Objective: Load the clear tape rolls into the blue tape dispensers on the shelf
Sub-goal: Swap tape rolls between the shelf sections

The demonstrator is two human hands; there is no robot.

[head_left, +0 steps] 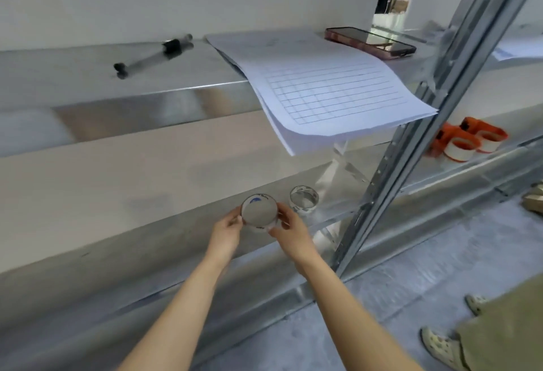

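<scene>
Both my hands hold one clear tape roll (259,225) with a white core, just above the lower metal shelf (117,259). My left hand (226,232) grips its left side and my right hand (289,231) grips its right side. A second clear tape roll (304,201) lies flat on the same shelf just right of the held one. No blue tape dispenser is in view.
On the upper shelf (117,83) lie a pen-like tool (152,55), a sheaf of ruled paper (323,86) overhanging the edge, and a phone (370,42). A slanted steel upright (411,147) stands to the right; beyond it sit two orange tape dispensers (467,140). Another person's feet (440,344) are at bottom right.
</scene>
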